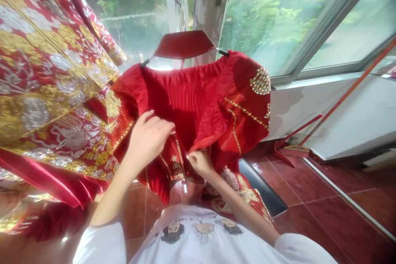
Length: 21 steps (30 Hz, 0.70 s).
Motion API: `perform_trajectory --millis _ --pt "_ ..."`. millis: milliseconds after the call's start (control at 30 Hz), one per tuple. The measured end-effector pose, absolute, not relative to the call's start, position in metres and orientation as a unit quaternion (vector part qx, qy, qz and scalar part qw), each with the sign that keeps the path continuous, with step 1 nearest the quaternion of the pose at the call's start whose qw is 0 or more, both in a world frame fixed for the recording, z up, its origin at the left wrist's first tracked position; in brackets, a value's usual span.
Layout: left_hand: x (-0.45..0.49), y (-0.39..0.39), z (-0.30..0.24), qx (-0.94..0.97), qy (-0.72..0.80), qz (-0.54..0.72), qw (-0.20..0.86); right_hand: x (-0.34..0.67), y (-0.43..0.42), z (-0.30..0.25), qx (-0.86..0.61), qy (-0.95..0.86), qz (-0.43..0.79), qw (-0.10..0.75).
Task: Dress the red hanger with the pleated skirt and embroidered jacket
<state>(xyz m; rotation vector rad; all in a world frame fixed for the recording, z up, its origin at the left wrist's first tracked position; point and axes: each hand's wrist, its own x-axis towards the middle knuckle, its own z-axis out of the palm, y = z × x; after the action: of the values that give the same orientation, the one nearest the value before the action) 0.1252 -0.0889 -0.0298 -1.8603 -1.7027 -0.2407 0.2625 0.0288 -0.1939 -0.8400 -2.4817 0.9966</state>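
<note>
A red top (185, 84) with a gathered neckline, puffed sleeves and gold bead trim hangs in front of me. It is on a hanger (185, 44) with a broad red centre piece and a metal hook. My left hand (153, 134) is bent over the front edge of the top at the left, its back toward me and the fingertips partly hidden. Lower and to the right, my right hand (200, 163) pinches the other front edge, folding that side's neckline inward. Between the hands, the front opening shows gold-embroidered panels.
Red cloth (46, 70) with gold and silver embroidery hangs at the left. Windows (272, 20) stand behind the hanger. A red dustpan (287, 152), a long red-brown pole (349, 95) and a black flat object (262, 185) are at the right on the tiled floor (321, 214).
</note>
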Motion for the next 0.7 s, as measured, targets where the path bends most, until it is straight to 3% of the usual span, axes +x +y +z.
perform_trajectory --millis 133,267,333,433,500,567,700 --pt "0.117 -0.099 -0.03 -0.703 -0.656 -0.1 0.257 0.281 0.032 -0.193 -0.294 -0.886 0.341 0.112" --pt "0.119 -0.114 -0.02 -0.699 -0.671 -0.16 0.192 0.316 0.035 -0.142 -0.326 -0.892 0.298 0.1" --pt "0.124 -0.118 -0.013 -0.642 -0.694 -0.23 0.232 0.329 0.036 -0.108 -0.394 -0.866 0.226 0.211" --pt "0.127 -0.106 -0.006 -0.473 -0.746 -0.338 0.326 0.325 0.045 -0.063 -0.444 -0.732 0.117 0.504" --pt "0.122 -0.086 -0.005 -0.382 -0.763 -0.374 0.364 0.305 0.059 -0.043 -0.414 -0.653 0.067 0.631" --pt "0.111 -0.064 -0.007 -0.341 -0.767 -0.384 0.386 0.28 0.076 -0.034 -0.381 -0.632 0.011 0.674" --pt "0.086 -0.047 -0.011 -0.347 -0.751 -0.402 0.392 0.256 0.1 -0.037 -0.374 -0.643 -0.05 0.667"
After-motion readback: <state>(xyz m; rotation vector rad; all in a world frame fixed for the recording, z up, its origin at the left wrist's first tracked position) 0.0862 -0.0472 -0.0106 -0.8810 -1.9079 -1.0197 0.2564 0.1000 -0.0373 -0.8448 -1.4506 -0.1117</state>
